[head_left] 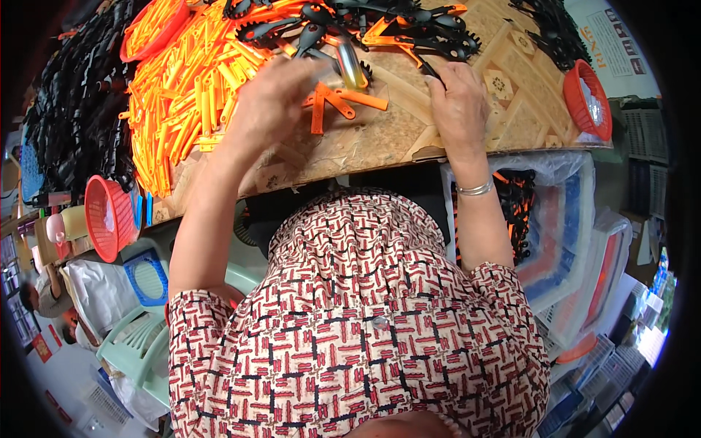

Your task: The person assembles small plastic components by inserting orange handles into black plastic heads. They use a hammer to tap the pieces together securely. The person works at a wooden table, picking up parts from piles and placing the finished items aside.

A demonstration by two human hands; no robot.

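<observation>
A: What is the biggest thing in front of the person?

B: A wooden tabletop with an inlaid diamond pattern (511,80). A wide heap of flat orange plastic strips (182,87) covers its left part, and a pile of black toothed plastic pieces (409,29) runs along the far edge. A round red mesh basket (588,98) sits at the right end, and another red mesh basket (109,215) hangs off the near left edge.

A: How are the arms held?

B: Both bare forearms rise from the lower edge, over a red, white and black patterned shirt (358,321). The left arm bends at the elbow and reaches up; the left hand (274,102) is blurred, back to the camera, fingers curled around a small shiny metal cylinder (352,66) that sticks out toward the right.

A: And the other?

B: The right arm is nearly straight, with a silver bracelet (475,188) at the wrist. The right hand (460,106) lies palm down on the wood, fingers stretched forward, tips touching a black piece at the pile's edge. I cannot tell whether it pinches it.

A: Anything between the hands?

B: A few loose orange plastic strips (339,102) lie on the wood, just below the cylinder.
</observation>
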